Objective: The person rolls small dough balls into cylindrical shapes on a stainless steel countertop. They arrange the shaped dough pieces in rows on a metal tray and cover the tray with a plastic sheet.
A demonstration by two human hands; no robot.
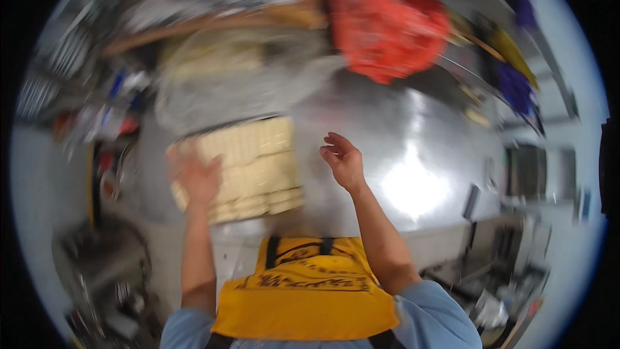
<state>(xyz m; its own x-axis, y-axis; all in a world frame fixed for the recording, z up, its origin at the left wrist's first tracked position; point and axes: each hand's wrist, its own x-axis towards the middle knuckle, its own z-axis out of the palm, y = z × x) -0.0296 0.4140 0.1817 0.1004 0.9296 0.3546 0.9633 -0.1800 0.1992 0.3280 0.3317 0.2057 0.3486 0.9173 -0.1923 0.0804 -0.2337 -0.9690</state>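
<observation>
A block of pale yellow pieces in close rows [256,160] lies on the steel table, with a dark edge, perhaps a tray's, along its far side. Over the block's left part is my left hand [197,174], blurred, its thumb spread from the fingers; whether it touches the pieces I cannot tell. To the right of the block, my right hand [345,157] is above bare metal, fingers loosely bent and nothing seen in them. Behind the block sits a clear plastic bag or sheet [227,99], with more pale yellow pieces [218,60] showing through it.
A red plastic bag [390,24] bulges at the back of the steel table [358,208]. Purple cloth [516,89] hangs at the right. Blurred clutter [106,116] crowds the left side. A dark stand [479,261] is at the lower right.
</observation>
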